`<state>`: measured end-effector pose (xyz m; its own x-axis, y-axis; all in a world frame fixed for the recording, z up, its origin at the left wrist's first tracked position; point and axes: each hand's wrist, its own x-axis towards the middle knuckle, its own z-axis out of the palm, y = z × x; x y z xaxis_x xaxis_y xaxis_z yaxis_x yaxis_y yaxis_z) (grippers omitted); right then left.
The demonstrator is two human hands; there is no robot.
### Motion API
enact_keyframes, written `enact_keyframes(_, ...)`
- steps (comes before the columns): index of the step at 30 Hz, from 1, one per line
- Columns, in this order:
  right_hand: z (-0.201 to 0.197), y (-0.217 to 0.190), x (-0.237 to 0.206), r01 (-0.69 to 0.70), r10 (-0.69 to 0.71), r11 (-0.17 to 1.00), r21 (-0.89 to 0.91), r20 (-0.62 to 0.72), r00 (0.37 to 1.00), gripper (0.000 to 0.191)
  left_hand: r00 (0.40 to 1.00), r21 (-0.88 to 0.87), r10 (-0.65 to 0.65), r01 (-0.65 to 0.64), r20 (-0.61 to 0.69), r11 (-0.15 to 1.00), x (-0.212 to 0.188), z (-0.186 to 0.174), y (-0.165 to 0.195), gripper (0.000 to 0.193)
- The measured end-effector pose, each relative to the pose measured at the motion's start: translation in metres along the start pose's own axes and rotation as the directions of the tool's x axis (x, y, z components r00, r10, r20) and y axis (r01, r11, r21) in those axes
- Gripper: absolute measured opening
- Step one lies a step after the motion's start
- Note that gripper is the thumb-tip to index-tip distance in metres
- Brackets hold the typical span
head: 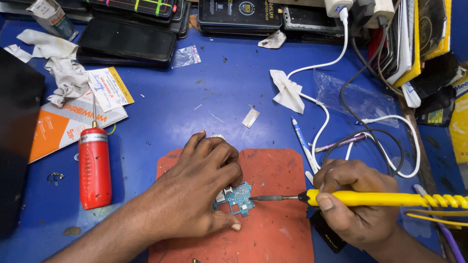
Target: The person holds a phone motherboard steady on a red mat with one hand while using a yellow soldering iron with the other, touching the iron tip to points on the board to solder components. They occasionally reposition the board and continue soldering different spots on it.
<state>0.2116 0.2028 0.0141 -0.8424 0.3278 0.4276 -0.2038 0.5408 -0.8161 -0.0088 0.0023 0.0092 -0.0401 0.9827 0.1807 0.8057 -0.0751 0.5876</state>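
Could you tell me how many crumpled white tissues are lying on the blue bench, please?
3: a large tissue far left, a small one by the stacked phones, another beside the white cable. More may be hidden.

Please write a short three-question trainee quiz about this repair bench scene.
1. True or false: the right hand holds the yellow-handled soldering iron.
2. What does the left hand press down? A. red cylindrical tool B. small blue circuit board C. white cable
3. What colour is the mat beneath the board?

Key: 1 true. 2 B. 3 red-orange, lying on the blue table.
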Motion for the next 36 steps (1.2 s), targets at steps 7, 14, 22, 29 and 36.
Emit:
enact_keyframes(7, -0.0004, -0.0009, -0.0003, -0.014, 0.014, 1.0, -0.004, 0.004, 1.0, 0.01, 1.0, -0.017, -0.006, 0.006, -0.007, 1.0, 0.0004, 0.0013, 0.0003, 0.056)
enact_keyframes(14, -0.0017, -0.0014, -0.0001, -0.01, 0.011, 1.0, -0.02, 0.011, 1.0, 0.01, 1.0, -0.035, -0.009, 0.009, 0.003, 0.999, 0.0003, 0.0002, 0.0002, 0.056)
enact_keyframes(22, -0.0024, -0.0017, -0.0001, -0.003, 0.004, 0.999, -0.046, 0.015, 1.0, 0.009, 1.0, -0.024, -0.007, 0.007, 0.005, 1.0, 0.0015, 0.0004, -0.0006, 0.054)
enact_keyframes(29, -0.0028, -0.0011, 0.0012, -0.006, 0.006, 0.999, -0.044, -0.001, 1.0, 0.01, 0.999, -0.029, -0.052, 0.053, 0.011, 0.998, 0.0029, 0.0003, -0.0009, 0.051)
enact_keyframes(36, -0.0044, -0.0015, 0.0017, -0.021, 0.022, 0.999, -0.048, 0.003, 1.0, 0.01, 0.997, -0.047, -0.072, 0.074, 0.037, 0.996, 0.0013, 0.0027, -0.0036, 0.051)
